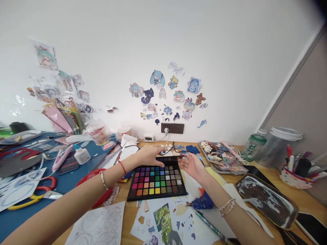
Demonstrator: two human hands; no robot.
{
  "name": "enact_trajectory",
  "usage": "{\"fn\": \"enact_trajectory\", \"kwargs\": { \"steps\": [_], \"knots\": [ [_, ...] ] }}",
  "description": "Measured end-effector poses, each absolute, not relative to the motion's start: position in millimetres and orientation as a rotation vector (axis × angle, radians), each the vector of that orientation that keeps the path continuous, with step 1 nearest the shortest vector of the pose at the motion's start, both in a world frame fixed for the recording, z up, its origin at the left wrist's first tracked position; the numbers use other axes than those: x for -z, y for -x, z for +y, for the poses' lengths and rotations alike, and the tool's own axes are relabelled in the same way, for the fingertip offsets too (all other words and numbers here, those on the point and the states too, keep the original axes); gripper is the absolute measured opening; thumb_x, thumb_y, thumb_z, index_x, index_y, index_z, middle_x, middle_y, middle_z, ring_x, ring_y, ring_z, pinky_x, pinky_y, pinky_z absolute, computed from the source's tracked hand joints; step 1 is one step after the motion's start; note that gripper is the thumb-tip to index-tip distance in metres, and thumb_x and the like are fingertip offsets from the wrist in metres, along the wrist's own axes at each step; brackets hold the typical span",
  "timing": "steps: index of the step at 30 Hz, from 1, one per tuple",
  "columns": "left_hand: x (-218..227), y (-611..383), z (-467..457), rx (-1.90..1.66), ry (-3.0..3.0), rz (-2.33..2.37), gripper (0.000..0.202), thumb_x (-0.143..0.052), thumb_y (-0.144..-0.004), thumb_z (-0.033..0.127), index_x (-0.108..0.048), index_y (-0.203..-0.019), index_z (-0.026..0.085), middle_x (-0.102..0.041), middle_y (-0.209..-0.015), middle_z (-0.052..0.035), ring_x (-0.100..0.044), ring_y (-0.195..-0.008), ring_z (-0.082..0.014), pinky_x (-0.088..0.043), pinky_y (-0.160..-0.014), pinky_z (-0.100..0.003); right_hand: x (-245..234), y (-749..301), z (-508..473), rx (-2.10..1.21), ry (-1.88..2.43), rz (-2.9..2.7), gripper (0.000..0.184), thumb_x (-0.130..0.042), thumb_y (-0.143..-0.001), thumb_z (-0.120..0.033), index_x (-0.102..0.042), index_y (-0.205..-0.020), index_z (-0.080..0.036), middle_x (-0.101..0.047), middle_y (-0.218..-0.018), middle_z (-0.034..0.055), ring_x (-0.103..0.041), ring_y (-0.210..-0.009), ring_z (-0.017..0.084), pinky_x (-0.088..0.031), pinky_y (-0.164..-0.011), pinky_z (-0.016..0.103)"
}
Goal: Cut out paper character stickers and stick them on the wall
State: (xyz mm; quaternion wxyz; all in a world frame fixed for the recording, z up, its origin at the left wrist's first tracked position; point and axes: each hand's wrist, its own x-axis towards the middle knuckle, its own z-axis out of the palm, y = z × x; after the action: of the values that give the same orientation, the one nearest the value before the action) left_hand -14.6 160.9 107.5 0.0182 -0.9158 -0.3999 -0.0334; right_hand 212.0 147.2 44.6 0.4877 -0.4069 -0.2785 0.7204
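An eyeshadow palette with many coloured pans lies opened on the wooden table, its dark lid at the far side. My left hand reaches over the palette's far left part, fingers stretched forward and thumb apart; whether it touches the lid is unclear. Just beyond the far right corner, my right hand is turned partly palm up, its fingers loosely spread and nothing seen in them. Below the palette are cut-out paper drawings, a blue glue gun and a glittery pen.
Scissors and a white glue bottle lie on the blue mat at left. A red round dish sits beside the palette. Rightward are a dark tray, a pen holder and a green bottle.
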Motion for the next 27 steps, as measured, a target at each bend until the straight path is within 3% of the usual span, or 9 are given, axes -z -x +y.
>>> {"fn": "enact_trajectory", "kwargs": {
  "steps": [5,14,27],
  "knots": [
    [-111,21,177,-0.063,2.775,-1.314,0.023,-0.051,-0.087,0.034,-0.057,-0.096,0.014,-0.059,-0.092,-0.0042,-0.058,-0.082,-0.0164,-0.049,-0.075,-0.036,-47,-211,152,-1.718,0.978,-0.679,0.03,-0.038,-0.092,-0.039,-0.052,-0.096,-0.013,-0.058,-0.079,0.0019,-0.054,-0.059,0.009,-0.046,-0.056,0.024],
    [-104,26,216,-0.045,2.613,-1.519,0.027,-0.05,-0.088,0.032,-0.052,-0.109,0.015,-0.057,-0.105,-0.0069,-0.057,-0.09,-0.0187,-0.049,-0.079,-0.039,-22,-219,150,-1.568,1.203,-0.873,0.024,-0.048,-0.088,-0.032,-0.053,-0.104,-0.013,-0.057,-0.089,0.0027,-0.056,-0.068,0.01,-0.049,-0.058,0.025],
    [-78,18,247,0.049,2.43,-1.679,0.029,-0.051,-0.088,0.032,-0.051,-0.11,0.014,-0.055,-0.109,-0.0078,-0.056,-0.094,-0.0201,-0.048,-0.081,-0.041,14,-230,141,-1.314,1.534,-1.418,0.022,-0.051,-0.087,-0.029,-0.055,-0.101,-0.013,-0.058,-0.093,0.0036,-0.058,-0.075,0.012,-0.05,-0.065,0.029]
  ]
}}
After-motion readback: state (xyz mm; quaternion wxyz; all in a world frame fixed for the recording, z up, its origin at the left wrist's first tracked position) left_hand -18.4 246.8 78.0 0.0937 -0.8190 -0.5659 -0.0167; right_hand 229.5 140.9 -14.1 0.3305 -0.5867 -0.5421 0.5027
